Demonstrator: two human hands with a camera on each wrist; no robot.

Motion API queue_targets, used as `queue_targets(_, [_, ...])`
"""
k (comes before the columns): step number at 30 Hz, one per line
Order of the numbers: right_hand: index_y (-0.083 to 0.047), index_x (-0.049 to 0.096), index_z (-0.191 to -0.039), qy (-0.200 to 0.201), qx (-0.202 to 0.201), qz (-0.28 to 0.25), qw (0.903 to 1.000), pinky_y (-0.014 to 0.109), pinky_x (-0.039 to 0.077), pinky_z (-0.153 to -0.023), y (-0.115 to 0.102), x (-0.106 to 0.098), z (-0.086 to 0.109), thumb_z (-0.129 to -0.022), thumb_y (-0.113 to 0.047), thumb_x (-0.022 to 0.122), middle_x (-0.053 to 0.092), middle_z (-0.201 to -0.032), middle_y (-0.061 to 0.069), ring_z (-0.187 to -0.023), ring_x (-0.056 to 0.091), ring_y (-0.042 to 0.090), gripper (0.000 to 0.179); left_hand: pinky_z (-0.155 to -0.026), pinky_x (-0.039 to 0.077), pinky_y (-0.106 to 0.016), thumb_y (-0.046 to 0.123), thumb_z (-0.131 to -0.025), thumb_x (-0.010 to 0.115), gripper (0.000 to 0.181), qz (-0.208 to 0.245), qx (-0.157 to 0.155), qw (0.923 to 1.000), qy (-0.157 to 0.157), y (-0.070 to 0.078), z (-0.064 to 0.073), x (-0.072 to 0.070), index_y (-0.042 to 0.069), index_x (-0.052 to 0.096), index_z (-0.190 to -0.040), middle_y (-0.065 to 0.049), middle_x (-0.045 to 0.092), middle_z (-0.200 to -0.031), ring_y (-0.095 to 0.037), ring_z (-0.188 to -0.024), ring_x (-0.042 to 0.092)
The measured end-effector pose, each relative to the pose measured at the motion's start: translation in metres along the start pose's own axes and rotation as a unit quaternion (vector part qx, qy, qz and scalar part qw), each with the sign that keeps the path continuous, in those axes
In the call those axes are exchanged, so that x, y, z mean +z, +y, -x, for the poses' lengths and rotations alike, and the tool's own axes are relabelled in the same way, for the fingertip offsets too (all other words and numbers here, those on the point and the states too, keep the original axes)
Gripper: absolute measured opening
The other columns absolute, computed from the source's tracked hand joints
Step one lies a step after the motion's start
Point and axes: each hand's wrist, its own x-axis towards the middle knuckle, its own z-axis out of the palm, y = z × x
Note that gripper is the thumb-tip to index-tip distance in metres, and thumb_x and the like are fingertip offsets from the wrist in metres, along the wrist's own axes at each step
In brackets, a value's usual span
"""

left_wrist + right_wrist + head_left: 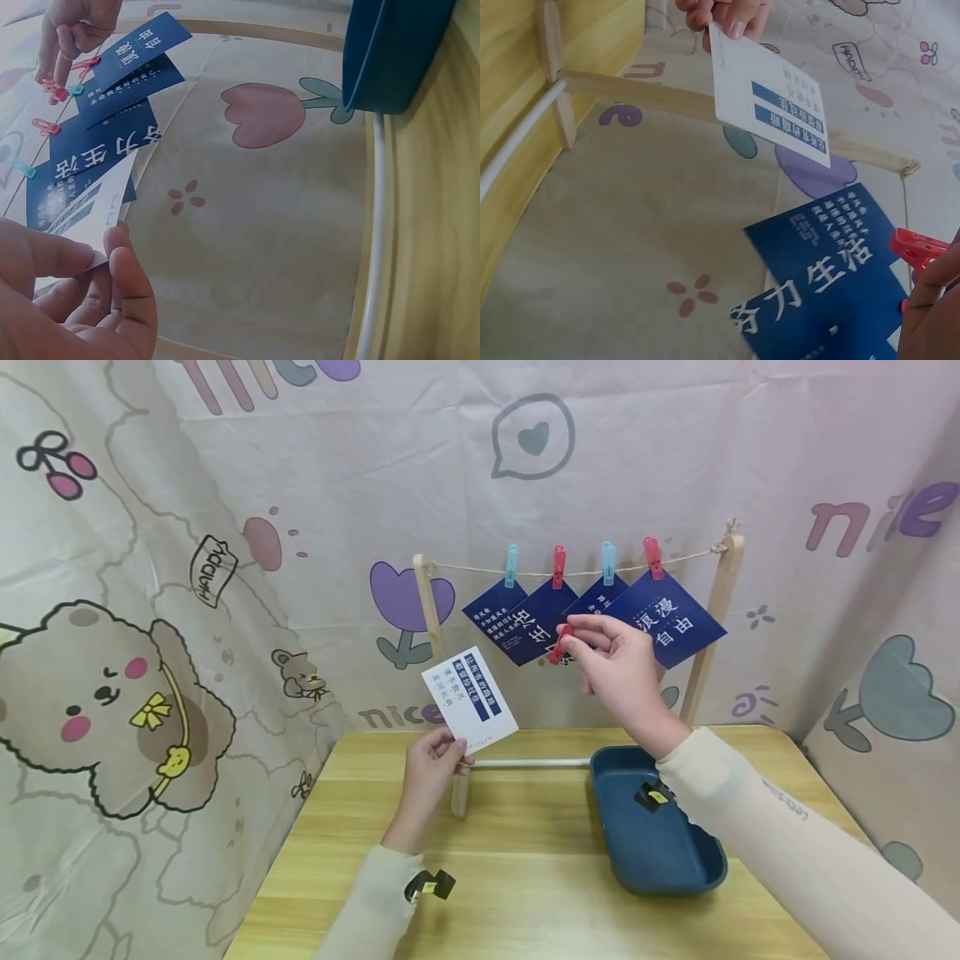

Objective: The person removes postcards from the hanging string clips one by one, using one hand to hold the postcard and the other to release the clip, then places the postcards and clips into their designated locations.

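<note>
My left hand (435, 766) pinches a white card (480, 727) with dark blue printed bands by its lower corner, thumb on the face and fingers behind. In the right wrist view the same card (742, 97) stands tilted, away from the twine. A red clothespin (558, 647) is held between thumb and fingers of my right hand (617, 660), in front of the hanging cards. Several dark blue cards (678, 610) with white characters hang by their corners from a twine line (472, 568), clipped with blue clothespins (512, 566) and red clothespins (653, 558). My right hand partly covers the middle ones.
The twine runs between two wooden posts (708, 652), joined low down by a white rod (525, 763). A dark blue tray (626, 868) stands on the wooden table (525, 902) under my right forearm. Behind hangs a patterned curtain (420, 468).
</note>
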Motion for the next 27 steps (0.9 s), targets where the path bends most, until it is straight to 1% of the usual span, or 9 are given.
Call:
queue_targets(2, [-0.004,0.072,-0.135,0.001,0.013,0.011,0.9998,0.025,0.047,-0.046,0.003,-0.002,0.003,-0.103,-0.022,0.078,0.081,-0.126,0.01,-0.047,0.053,0.021,0.037,-0.066,0.063,-0.023,-0.004,-0.102,0.065,0.021,-0.005,-0.008,0.9999,-0.006,-0.003,0.002,0.0,-0.01,0.07,-0.121,-0.02,0.079,-0.098,-0.015,-0.074,0.072])
queue_targets(6, [-0.007,0.073,-0.136,0.001,0.034,0.033,0.9989,0.026,0.048,-0.047,0.011,-0.007,0.008,-0.103,-0.026,0.078,0.081,-0.126,0.006,-0.048,0.055,0.023,0.039,-0.066,0.061,-0.021,-0.003,-0.102,0.065,0.024,-0.003,-0.026,0.9995,-0.016,-0.007,0.006,0.0,-0.008,0.071,-0.125,-0.02,0.08,-0.104,-0.015,-0.076,0.071])
queue_targets(10, [-0.006,0.073,-0.135,0.002,0.042,0.041,0.9983,0.027,0.048,-0.046,0.019,-0.011,0.013,-0.103,-0.027,0.078,0.081,-0.125,0.007,-0.047,0.054,0.023,0.038,-0.064,0.06,-0.02,-0.004,-0.102,0.066,0.023,-0.001,-0.042,0.9988,-0.025,-0.012,0.009,-0.001,-0.006,0.072,-0.124,-0.018,0.08,-0.1,-0.016,-0.075,0.071])
queue_targets(12, [-0.006,0.073,-0.134,0.002,0.043,0.042,0.9982,0.027,0.048,-0.046,0.023,-0.014,0.016,-0.103,-0.027,0.077,0.081,-0.124,0.008,-0.047,0.054,0.023,0.038,-0.063,0.06,-0.02,-0.003,-0.102,0.066,0.023,-0.003,-0.043,0.9986,-0.031,-0.014,0.011,-0.001,-0.007,0.071,-0.124,-0.017,0.079,-0.098,-0.016,-0.074,0.07])
queue_targets(17, [-0.004,0.073,-0.134,0.003,0.051,0.049,0.9975,0.026,0.048,-0.044,0.034,-0.02,0.021,-0.104,-0.027,0.076,0.081,-0.125,0.011,-0.047,0.054,0.023,0.038,-0.063,0.059,-0.019,-0.002,-0.103,0.065,0.027,-0.014,-0.049,0.9975,-0.049,-0.017,0.017,0.0,-0.009,0.069,-0.129,-0.021,0.079,-0.104,-0.015,-0.074,0.07])
queue_targets(20, [-0.004,0.073,-0.134,0.002,0.056,0.054,0.9969,0.026,0.049,-0.044,0.039,-0.024,0.024,-0.105,-0.026,0.076,0.081,-0.125,0.012,-0.047,0.055,0.022,0.037,-0.063,0.058,-0.019,-0.002,-0.102,0.065,0.029,-0.022,-0.057,0.9968,-0.053,-0.019,0.02,-0.001,-0.009,0.068,-0.13,-0.022,0.079,-0.106,-0.015,-0.074,0.07])
queue_targets(24, [-0.004,0.074,-0.132,-0.005,0.063,0.053,0.9966,0.026,0.049,-0.044,0.046,-0.026,0.026,-0.105,-0.026,0.076,0.081,-0.123,0.014,-0.046,0.055,0.021,0.035,-0.059,0.056,-0.019,-0.002,-0.102,0.065,0.029,-0.034,-0.073,0.9953,-0.054,-0.022,0.023,-0.003,-0.009,0.068,-0.13,-0.023,0.078,-0.101,-0.017,-0.071,0.068])
queue_targets(27, [-0.006,0.075,-0.129,-0.007,0.069,0.058,0.9959,0.026,0.048,-0.043,0.051,-0.029,0.029,-0.105,-0.027,0.075,0.082,-0.12,0.013,-0.046,0.055,0.024,0.032,-0.059,0.057,-0.022,0.0,-0.103,0.066,0.027,-0.042,-0.088,0.9935,-0.058,-0.027,0.024,-0.005,-0.007,0.069,-0.129,-0.021,0.078,-0.097,-0.018,-0.07,0.067])
